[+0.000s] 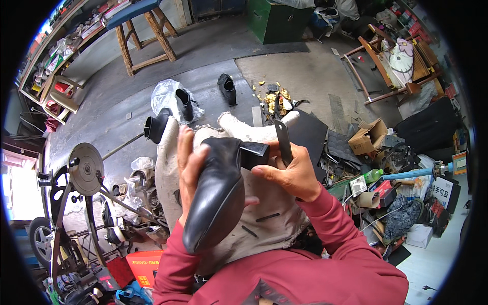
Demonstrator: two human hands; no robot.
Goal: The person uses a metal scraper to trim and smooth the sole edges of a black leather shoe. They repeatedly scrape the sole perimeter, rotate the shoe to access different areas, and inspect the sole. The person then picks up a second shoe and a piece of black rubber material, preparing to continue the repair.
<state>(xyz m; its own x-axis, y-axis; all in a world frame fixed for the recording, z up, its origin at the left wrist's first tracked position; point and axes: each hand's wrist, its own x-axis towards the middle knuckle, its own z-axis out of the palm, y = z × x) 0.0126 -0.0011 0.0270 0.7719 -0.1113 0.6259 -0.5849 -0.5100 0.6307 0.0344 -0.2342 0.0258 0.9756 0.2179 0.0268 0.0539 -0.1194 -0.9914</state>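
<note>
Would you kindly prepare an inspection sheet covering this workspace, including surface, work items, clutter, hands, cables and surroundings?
Surface: pale cloth over the lap, dark strips on it.
Job's things: black block-heeled shoe; dark flat tool.
Clutter: mixed heap at right, including open cardboard box and green bottle; yellow scraps on the floor.
Hands: left hand supports the shoe; right hand holds the tool beside the heel.
Cables: apparently one thin white cord at right.
Surroundings: three black ankle boots, blue-topped wooden stool, green chest.
</note>
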